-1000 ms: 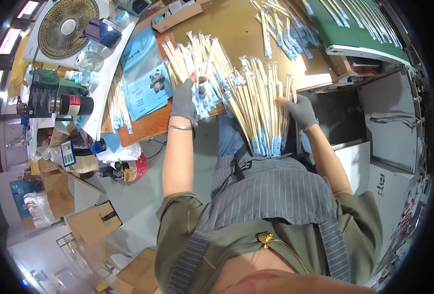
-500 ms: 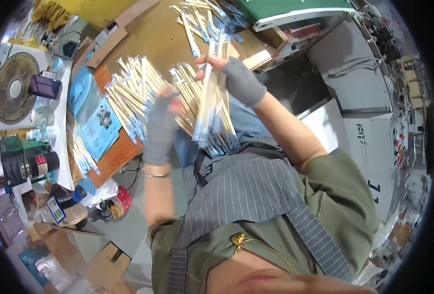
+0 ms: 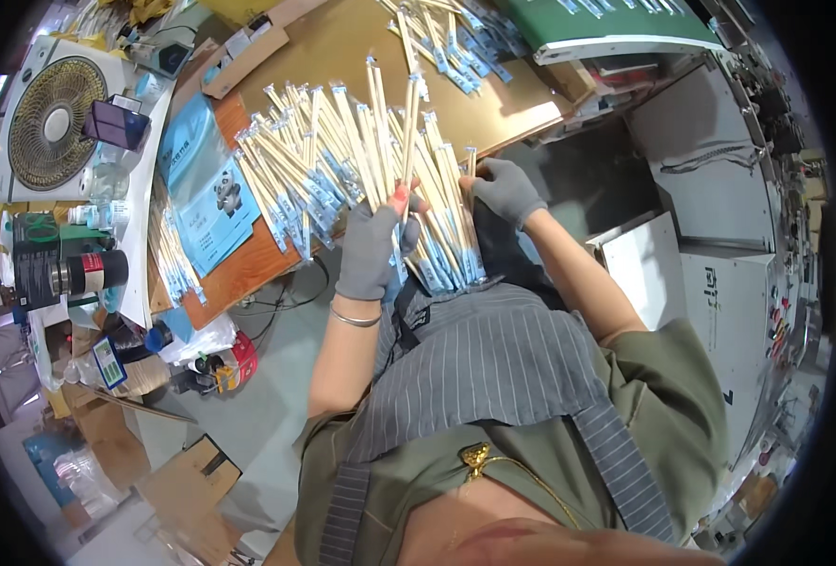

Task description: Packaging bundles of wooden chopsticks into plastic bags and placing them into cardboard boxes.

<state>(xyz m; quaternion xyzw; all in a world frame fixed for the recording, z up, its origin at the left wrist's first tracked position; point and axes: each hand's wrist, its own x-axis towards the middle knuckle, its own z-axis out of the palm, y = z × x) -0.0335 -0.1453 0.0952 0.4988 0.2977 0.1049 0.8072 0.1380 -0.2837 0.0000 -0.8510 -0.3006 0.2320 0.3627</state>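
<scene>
My left hand [image 3: 369,250], in a grey fingerless glove, closes around a few wrapped pairs of chopsticks [image 3: 409,132] that stand up past its fingertips. Against the apron and table edge leans a thick heap of wrapped chopsticks [image 3: 446,222], their blue ends toward me. At the right side of that heap, my right hand [image 3: 506,191], gloved likewise, pinches a single chopstick pack [image 3: 471,162] between thumb and fingers. Left of my hands, another pile of chopstick packs [image 3: 286,160] spreads over the wooden table.
More chopstick packs [image 3: 451,42] lie at the far side of the table [image 3: 342,47]. Blue printed bags [image 3: 212,222] rest at the left, near a fan [image 3: 57,124] and a dark bottle [image 3: 92,272]. A green-topped machine [image 3: 616,24] stands at the far right.
My right hand has come down and right from a raised bundle of chopsticks to one pack at the heap's edge. My left hand has moved right and now holds a few packs.
</scene>
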